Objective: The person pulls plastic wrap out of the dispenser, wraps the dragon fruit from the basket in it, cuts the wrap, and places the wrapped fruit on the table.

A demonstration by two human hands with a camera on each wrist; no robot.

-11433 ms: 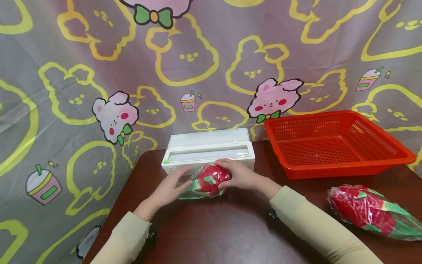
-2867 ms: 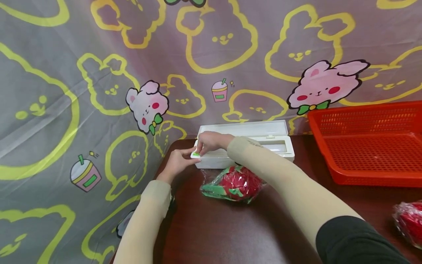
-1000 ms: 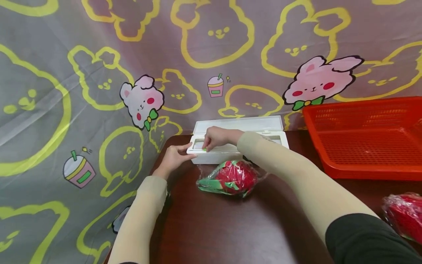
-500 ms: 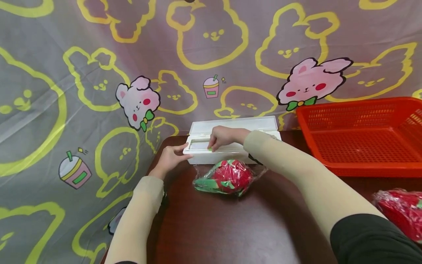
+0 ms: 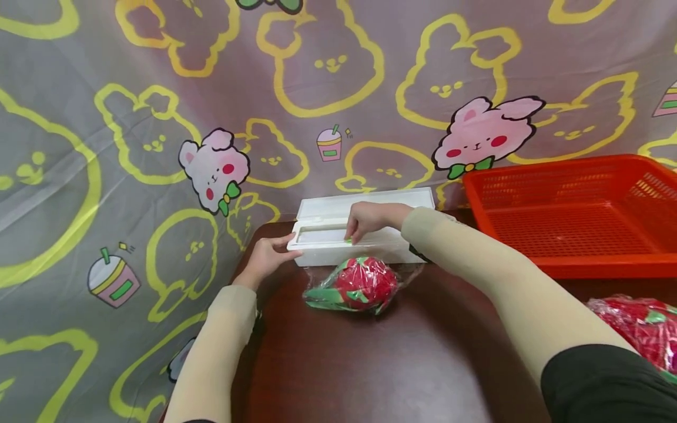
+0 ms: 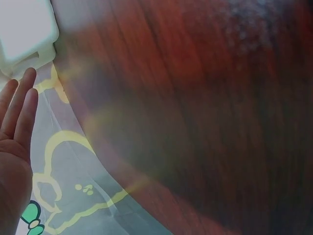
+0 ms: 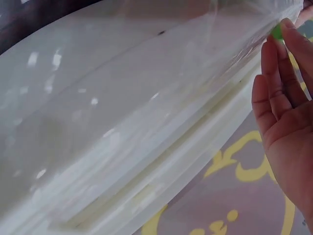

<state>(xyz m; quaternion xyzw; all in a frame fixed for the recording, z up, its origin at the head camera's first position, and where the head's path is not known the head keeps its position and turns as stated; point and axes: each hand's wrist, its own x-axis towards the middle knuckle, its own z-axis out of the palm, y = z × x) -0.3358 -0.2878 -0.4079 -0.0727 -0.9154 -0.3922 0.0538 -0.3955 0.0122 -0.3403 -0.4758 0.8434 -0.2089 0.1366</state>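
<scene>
A white cling film dispenser (image 5: 338, 254) with its lid raised stands at the table's back edge. My left hand (image 5: 262, 258) holds its left end, thumb at the front and a finger on top; in the left wrist view, straight fingers (image 6: 22, 107) reach the white box. With its fingertips my right hand (image 5: 367, 220) pinches the small green slide cutter (image 7: 278, 32) on the front rail. Clear film is stretched beneath that hand in the right wrist view. Just in front of the dispenser lies a red and green dragon fruit (image 5: 365, 282) in clear film, which reaches back toward the box.
An orange-red plastic basket (image 5: 571, 267) stands at the right. Another film-wrapped dragon fruit (image 5: 642, 329) lies in front of it, partly out of view. The dark brown table (image 5: 359, 364) meets a patterned cloth (image 5: 174, 135) at the back and left.
Earlier, both hands were on the dragon fruit. Now it lies released, and my right hand has slid the green cutter from the dispenser's left end toward its middle. The left hand stays at that end.
</scene>
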